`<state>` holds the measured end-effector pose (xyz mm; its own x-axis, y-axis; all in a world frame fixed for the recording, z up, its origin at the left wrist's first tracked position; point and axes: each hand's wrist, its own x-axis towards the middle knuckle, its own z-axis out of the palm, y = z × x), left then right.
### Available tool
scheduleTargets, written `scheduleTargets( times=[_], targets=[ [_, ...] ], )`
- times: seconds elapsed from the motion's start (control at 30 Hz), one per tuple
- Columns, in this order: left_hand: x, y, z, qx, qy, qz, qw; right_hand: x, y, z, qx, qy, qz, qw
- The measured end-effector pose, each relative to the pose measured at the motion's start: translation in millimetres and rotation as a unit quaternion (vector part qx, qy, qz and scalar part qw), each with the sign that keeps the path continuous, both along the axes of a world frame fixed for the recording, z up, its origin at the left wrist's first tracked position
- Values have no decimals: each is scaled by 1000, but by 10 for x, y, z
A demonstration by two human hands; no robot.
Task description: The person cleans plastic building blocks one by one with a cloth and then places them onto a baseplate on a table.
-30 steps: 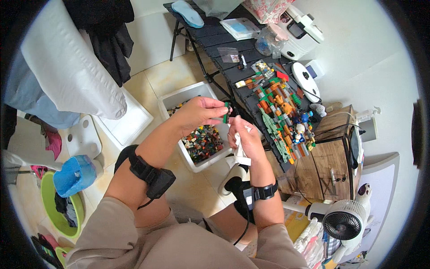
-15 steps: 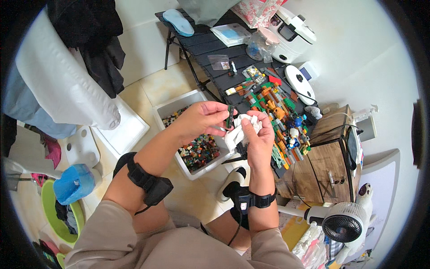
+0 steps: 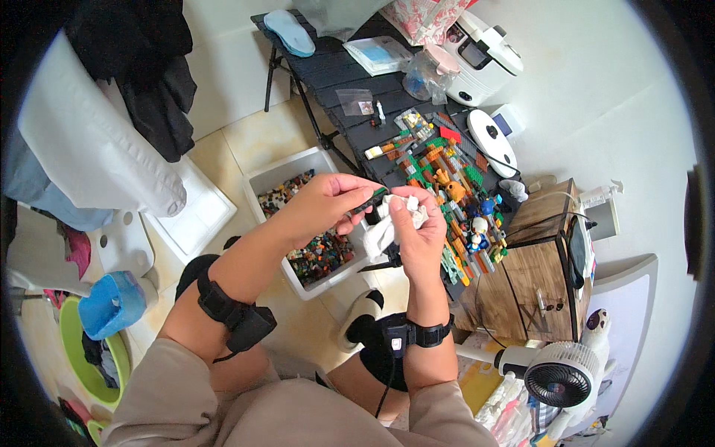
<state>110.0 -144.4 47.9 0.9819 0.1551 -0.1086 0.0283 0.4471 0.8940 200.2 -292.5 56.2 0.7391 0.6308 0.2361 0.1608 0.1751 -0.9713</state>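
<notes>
My left hand [image 3: 328, 208] pinches a dark green-black toy building brick [image 3: 372, 200] between thumb and fingers. A crumpled white cloth [image 3: 387, 227] is gripped in my right hand [image 3: 421, 227], and part of it hangs below the fingers. The brick's right end meets the cloth, close to my right thumb. Both hands are above a white plastic bin [image 3: 304, 289] with many small mixed-colour building bricks [image 3: 320, 261] in it. To the right, on the black slatted table [image 3: 328, 74], lies a spread of assembled and loose bricks [image 3: 447, 171] with small toy figures [image 3: 480, 227].
A white rice cooker [image 3: 484, 59], a clear jar [image 3: 428, 78] and a small plastic bag [image 3: 355, 102] are on the table. By my right arm stand a wooden cabinet [image 3: 532, 283] and a fan [image 3: 558, 376]. Leftward are a white lid [image 3: 197, 201] and a green tub [image 3: 74, 357].
The brick in my left hand has turned from upright to slanting and now touches the cloth. My view has shifted slightly, and both hands stay close together over the bin.
</notes>
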Motion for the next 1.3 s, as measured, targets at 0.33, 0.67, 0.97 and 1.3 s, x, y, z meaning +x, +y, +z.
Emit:
scheduleTargets(
  times=[0.33,0.67,0.97,1.3],
  targets=[
    [23,59,-96,71,29,-4,997,39,20,18,-102,-244,-23,964],
    [46,-148,-111,171,8,52,984,20,-26,-212,-97,-220,-105,965],
    [57,-171,-23,39,52,85,994,58,-21,-175,29,277,20,960],
    [-12,-112,2,-42,41,72,996,34,-30,-179,-15,62,41,997]
  ],
)
